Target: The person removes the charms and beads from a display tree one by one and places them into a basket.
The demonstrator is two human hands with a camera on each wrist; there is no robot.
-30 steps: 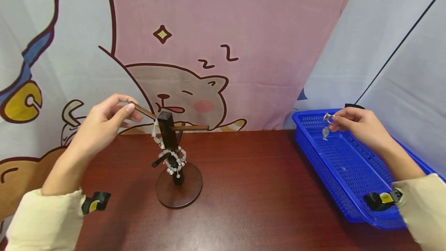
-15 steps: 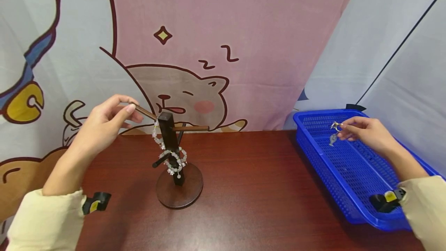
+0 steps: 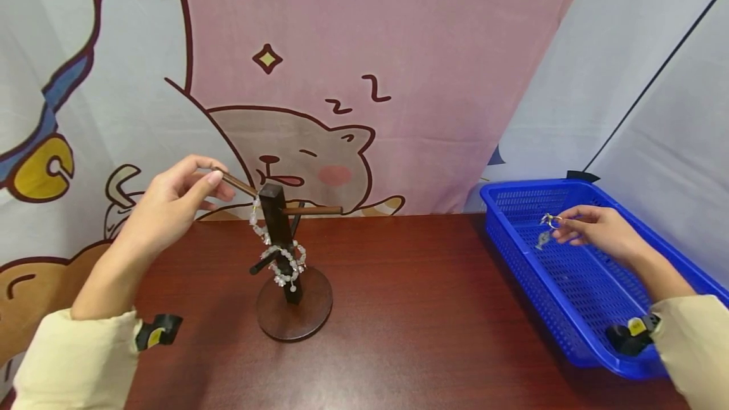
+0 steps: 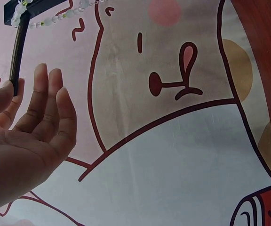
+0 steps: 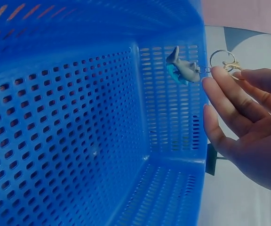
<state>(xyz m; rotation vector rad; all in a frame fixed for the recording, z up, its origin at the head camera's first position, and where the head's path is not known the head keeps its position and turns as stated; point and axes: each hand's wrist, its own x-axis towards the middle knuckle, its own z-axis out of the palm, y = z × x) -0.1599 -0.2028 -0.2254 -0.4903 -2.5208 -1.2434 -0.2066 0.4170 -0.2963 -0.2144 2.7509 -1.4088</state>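
Observation:
A dark wooden jewelry stand (image 3: 278,220) with several pegs rises from a round base on the table. My left hand (image 3: 171,201) pinches the end of its upper left peg (image 3: 238,183) between thumb and forefinger; in the left wrist view the other fingers extend loosely. One white beaded bracelet (image 3: 254,217) hangs from that peg near the post, another (image 3: 296,264) around the lower front peg. Over the blue basket, my right hand (image 3: 604,233) pinches a keychain (image 3: 550,220) by its gold-coloured ring. A grey and teal dolphin-like charm (image 5: 186,70) dangles from it.
The blue perforated plastic basket (image 3: 538,290) stands on the right of the reddish-brown table (image 3: 398,309). A cartoon-printed cloth (image 3: 444,81) hangs directly behind the table. Another stand peg (image 3: 313,211) sticks out to the right.
My right hand has moved down and slightly right over the basket, carrying the keychain lower. My left hand stays on the peg, and the stand with its bracelets has not moved.

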